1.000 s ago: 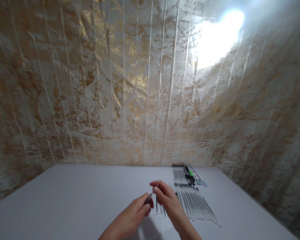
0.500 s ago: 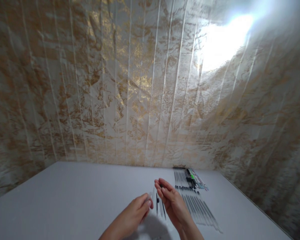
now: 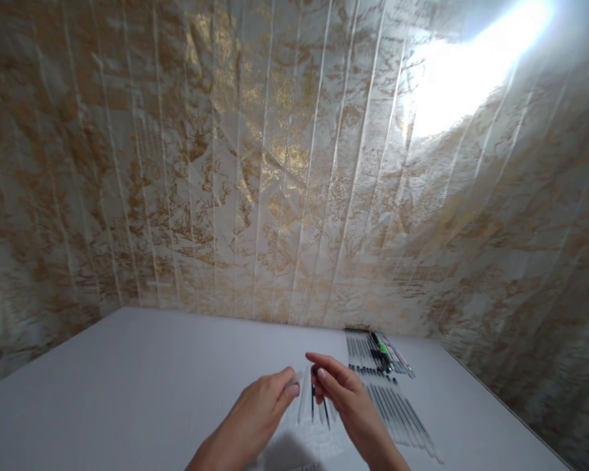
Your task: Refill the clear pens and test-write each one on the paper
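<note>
A person's two bare hands work low over a white surface (image 3: 142,379). The left hand (image 3: 262,409) has its fingers drawn together, fingertips at a clear pen barrel (image 3: 302,399) lying just ahead of it. The right hand (image 3: 346,399) pinches a small dark pen part (image 3: 315,374) between thumb and forefinger. A few loose refills (image 3: 324,412) lie between the hands. To the right of the right hand sits a neat row of pen tubes (image 3: 397,415). Keeping the pinch light and the small part lined up with the barrel's end seems wise.
</note>
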Motion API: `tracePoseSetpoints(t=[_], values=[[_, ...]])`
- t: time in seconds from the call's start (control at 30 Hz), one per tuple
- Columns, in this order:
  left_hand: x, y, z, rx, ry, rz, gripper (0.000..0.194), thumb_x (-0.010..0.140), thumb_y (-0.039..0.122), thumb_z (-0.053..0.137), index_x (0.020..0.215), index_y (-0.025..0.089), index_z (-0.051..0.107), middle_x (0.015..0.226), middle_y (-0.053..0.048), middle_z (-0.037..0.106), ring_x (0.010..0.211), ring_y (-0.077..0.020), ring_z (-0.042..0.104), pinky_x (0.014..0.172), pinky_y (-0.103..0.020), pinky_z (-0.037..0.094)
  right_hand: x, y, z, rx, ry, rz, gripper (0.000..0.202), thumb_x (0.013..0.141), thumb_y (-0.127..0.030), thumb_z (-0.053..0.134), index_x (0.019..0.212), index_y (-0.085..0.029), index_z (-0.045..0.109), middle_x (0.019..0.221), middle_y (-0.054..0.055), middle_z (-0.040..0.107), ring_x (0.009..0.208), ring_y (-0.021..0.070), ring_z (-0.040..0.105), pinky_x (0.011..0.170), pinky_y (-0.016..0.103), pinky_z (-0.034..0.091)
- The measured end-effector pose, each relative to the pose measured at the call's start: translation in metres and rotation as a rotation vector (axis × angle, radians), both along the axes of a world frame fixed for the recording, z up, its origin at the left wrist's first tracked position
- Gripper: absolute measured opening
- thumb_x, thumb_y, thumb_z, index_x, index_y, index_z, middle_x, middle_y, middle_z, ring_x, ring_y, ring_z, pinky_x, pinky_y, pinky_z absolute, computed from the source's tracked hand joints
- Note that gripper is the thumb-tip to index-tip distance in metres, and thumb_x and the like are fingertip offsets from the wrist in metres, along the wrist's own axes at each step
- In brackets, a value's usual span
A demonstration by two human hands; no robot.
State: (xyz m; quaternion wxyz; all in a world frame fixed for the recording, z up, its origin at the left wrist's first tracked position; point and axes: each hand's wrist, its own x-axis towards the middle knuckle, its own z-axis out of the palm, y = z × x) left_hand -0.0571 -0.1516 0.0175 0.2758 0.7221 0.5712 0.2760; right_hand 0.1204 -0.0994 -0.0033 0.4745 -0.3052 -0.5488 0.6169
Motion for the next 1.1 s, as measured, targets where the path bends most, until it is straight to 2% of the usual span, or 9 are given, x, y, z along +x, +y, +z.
tracePoseSetpoints(t=[0.1, 0.2, 0.33, 0.47, 0.6, 0.8, 0.97, 1.1], values=[[-0.001, 0.0, 0.001, -0.007, 0.016, -0.001, 0.023, 0.093, 0.037, 0.035, 0.08, 0.024, 0.049, 0.08, 0.0, 0.063, 0.076, -0.0169, 0.059, 0.067, -0.024, 0.037, 0.0, -0.002, 0.006, 0.166, -0.081, -0.053, 0.035, 0.075, -0.05, 0.071, 0.089, -0.018, 0.072, 0.069, 0.0, 0.062, 0.058, 0.0117, 0.052, 0.058, 0.024, 0.044], [0.0, -0.001, 0.002, -0.007, 0.004, -0.013, 0.025, 0.094, 0.038, 0.035, 0.08, 0.024, 0.05, 0.08, 0.001, 0.063, 0.075, -0.0164, 0.059, 0.066, -0.024, 0.037, -0.002, -0.005, 0.009, 0.258, -0.091, -0.114, 0.028, 0.08, -0.046, 0.067, 0.087, -0.019, 0.066, 0.077, 0.003, 0.068, 0.059, 0.0128, 0.054, 0.057, 0.024, 0.045], [0.001, -0.001, 0.002, 0.001, -0.042, -0.046, 0.025, 0.094, 0.038, 0.036, 0.082, 0.023, 0.053, 0.082, 0.0, 0.065, 0.076, -0.0162, 0.06, 0.067, -0.023, 0.038, -0.003, -0.008, 0.009, 0.277, -0.16, -0.115, 0.023, 0.083, -0.042, 0.065, 0.087, -0.019, 0.063, 0.086, 0.007, 0.071, 0.063, 0.015, 0.059, 0.059, 0.025, 0.045], [0.001, 0.0, -0.001, 0.009, -0.082, -0.081, 0.023, 0.094, 0.036, 0.038, 0.092, 0.024, 0.057, 0.092, -0.001, 0.067, 0.085, -0.0171, 0.061, 0.073, -0.024, 0.039, -0.002, -0.011, 0.01, 0.328, -0.32, -0.111, 0.02, 0.085, -0.039, 0.063, 0.084, -0.019, 0.067, 0.081, 0.005, 0.07, 0.07, 0.0174, 0.059, 0.062, 0.026, 0.043], [0.002, -0.002, 0.001, -0.009, -0.071, -0.087, 0.027, 0.095, 0.038, 0.037, 0.085, 0.022, 0.055, 0.082, 0.0, 0.063, 0.078, -0.0163, 0.059, 0.069, -0.024, 0.039, -0.001, -0.011, 0.009, 0.34, -0.346, -0.143, 0.021, 0.082, -0.039, 0.066, 0.08, -0.018, 0.067, 0.071, 0.001, 0.064, 0.068, 0.0168, 0.056, 0.064, 0.027, 0.042], [-0.002, -0.005, 0.011, -0.08, -0.179, -0.211, 0.028, 0.095, 0.038, 0.035, 0.083, 0.022, 0.055, 0.071, 0.005, 0.049, 0.069, -0.0122, 0.048, 0.064, -0.022, 0.036, 0.001, -0.011, 0.01, 0.288, -0.294, -0.043, 0.023, 0.08, -0.041, 0.067, 0.082, -0.018, 0.065, 0.07, 0.001, 0.062, 0.065, 0.016, 0.055, 0.063, 0.026, 0.043], [-0.005, -0.005, 0.01, -0.067, -0.155, -0.229, 0.025, 0.093, 0.035, 0.038, 0.081, 0.022, 0.055, 0.079, 0.004, 0.058, 0.076, -0.0132, 0.053, 0.07, -0.022, 0.037, 0.003, -0.016, 0.018, 0.324, -0.432, 0.01, 0.023, 0.084, -0.04, 0.06, 0.079, -0.017, 0.06, 0.066, 0.0, 0.059, 0.06, 0.0138, 0.051, 0.057, 0.023, 0.039], [-0.001, -0.006, 0.004, -0.015, -0.046, -0.168, 0.026, 0.094, 0.035, 0.037, 0.08, 0.023, 0.055, 0.079, 0.003, 0.062, 0.075, -0.0141, 0.056, 0.069, -0.023, 0.038, -0.002, -0.018, 0.012, 0.495, -0.661, -0.051, 0.032, 0.092, -0.043, 0.043, 0.07, -0.021, 0.046, 0.062, -0.002, 0.05, 0.057, 0.0138, 0.046, 0.056, 0.024, 0.034]])
